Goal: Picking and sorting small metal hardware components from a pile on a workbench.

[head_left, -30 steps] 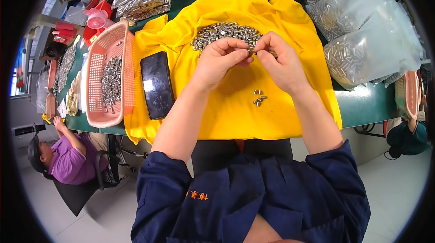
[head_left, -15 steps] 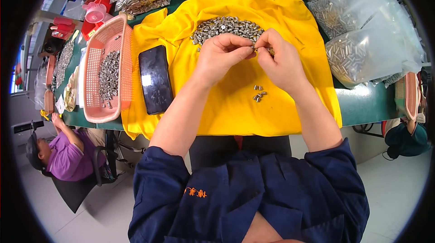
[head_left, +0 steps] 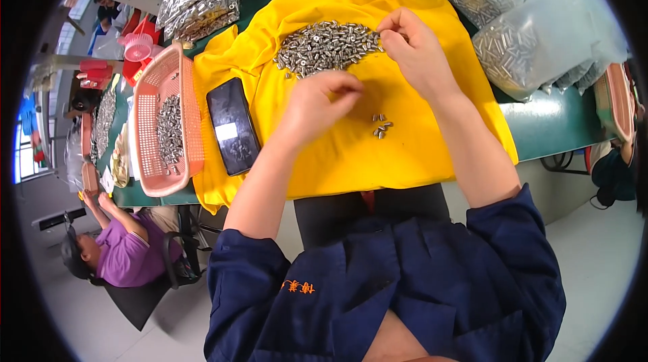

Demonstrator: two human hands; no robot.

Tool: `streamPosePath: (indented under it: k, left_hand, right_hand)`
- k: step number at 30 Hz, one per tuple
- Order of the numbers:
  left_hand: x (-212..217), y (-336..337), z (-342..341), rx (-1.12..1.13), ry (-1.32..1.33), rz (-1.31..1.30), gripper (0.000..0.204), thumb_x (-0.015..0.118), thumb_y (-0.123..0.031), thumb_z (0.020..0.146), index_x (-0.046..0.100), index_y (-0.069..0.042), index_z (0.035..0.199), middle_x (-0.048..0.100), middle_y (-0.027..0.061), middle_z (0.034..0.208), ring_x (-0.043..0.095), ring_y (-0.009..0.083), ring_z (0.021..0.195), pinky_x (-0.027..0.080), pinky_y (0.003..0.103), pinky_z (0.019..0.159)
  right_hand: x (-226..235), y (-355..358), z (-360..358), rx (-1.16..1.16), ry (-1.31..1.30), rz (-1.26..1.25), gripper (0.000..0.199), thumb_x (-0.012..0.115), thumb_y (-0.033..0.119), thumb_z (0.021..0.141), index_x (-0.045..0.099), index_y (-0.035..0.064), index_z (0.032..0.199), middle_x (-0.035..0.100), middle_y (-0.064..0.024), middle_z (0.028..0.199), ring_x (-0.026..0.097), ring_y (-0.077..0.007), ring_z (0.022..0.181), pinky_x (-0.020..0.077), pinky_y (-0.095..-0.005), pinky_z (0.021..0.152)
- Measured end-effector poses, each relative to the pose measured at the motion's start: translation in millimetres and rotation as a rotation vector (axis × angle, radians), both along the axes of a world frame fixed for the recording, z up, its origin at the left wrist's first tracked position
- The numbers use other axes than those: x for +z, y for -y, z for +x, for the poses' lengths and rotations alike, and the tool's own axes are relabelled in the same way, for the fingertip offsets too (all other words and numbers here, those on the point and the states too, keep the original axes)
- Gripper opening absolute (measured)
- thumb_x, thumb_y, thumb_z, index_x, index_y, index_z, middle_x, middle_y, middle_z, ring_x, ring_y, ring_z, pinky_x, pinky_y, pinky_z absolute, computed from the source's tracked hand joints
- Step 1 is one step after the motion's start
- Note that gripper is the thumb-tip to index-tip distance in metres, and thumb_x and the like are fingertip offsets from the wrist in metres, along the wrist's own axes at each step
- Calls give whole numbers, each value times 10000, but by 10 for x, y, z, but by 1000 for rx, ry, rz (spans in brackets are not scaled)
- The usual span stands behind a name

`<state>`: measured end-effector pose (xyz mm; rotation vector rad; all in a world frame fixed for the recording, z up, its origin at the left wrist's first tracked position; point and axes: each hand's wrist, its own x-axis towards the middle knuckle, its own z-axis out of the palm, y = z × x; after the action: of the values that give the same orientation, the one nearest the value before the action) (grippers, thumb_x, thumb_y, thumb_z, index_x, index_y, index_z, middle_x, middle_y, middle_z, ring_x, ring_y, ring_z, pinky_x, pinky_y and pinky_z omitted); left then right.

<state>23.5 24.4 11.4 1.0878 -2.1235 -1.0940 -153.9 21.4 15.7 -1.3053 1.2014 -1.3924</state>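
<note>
Your hands were apart: your right hand pinched at the edge of the heap of small metal parts, while your left hand was curled shut just below the heap, its contents hidden. The parts looked hard, light and slippery, best taken singly by fingertip.

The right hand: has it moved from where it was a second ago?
Yes. The right hand has left the left hand and reached up to the edge of the pile of metal parts on the yellow cloth.

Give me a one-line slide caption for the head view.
Right hand reaches the pile of small metal parts on a yellow cloth; left hand hovers.
</note>
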Motion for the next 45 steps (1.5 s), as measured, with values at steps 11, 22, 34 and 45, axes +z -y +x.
streamPosePath:
  k: [11,22,34,45]
  left_hand:
    - [17,-378,-144,15,-49,-19,147,588,-67,703,590,-12,840,571,118,933,563,266,824,460,296,703]
    - [-228,-503,-404,-57,-18,-372,136,604,-69,685,593,-23,812,565,122,939,557,266,830,456,314,719]
    - [-294,129,-176,363,442,-587,111,562,-192,693,571,-84,718,565,110,754,556,289,731,451,383,626]
    - [-332,69,-105,368,254,-646,54,504,-108,657,539,-69,670,508,100,701,540,258,690,443,354,605]
  right_hand:
    - [-98,44,-12,-24,44,-68,90,479,95,748,488,15,788,477,3,668,423,-65,602,373,-206,542]
    - [-318,27,184,-87,-50,-154,96,491,107,723,503,27,774,544,-88,641,525,-175,579,423,-277,552]
    - [-500,70,193,-125,-294,-311,66,475,78,766,494,20,790,510,-94,694,494,-175,639,408,-276,608]
    - [-375,64,29,-108,-442,-209,86,433,40,819,469,7,889,449,-27,785,427,-101,716,370,-206,647]
